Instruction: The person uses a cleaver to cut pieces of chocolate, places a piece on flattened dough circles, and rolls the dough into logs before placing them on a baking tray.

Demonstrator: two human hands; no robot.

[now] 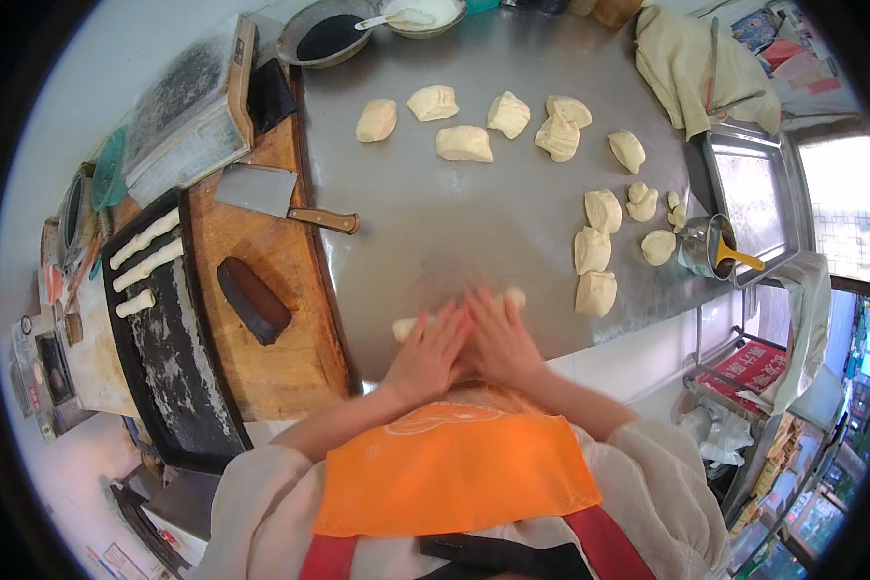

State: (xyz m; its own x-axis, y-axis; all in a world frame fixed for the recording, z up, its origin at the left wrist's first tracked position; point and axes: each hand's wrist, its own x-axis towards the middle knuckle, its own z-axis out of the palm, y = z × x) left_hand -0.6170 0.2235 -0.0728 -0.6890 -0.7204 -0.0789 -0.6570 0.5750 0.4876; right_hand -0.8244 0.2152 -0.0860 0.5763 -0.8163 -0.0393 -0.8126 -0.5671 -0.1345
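Observation:
Both hands lie flat over a roll of pale dough [404, 330] near the front edge of the steel tabletop [387, 251]. My left hand [439, 341] and my right hand [502, 335] are close together, fingers stretched out and slightly blurred. The dough's ends stick out past either hand; its middle is hidden under them. To the right of my hands, cut dough pieces [592, 250] stand in a short line. Farther back lie several more dough lumps [464, 144].
A cleaver [258, 188] rests on the wooden board [300, 338] at left, its handle over the steel. Beside it are a dark brown block [253, 300] and a black baking tray [179, 387] with dough strips [149, 264]. A metal cup [703, 247] with a yellow-handled tool stands right.

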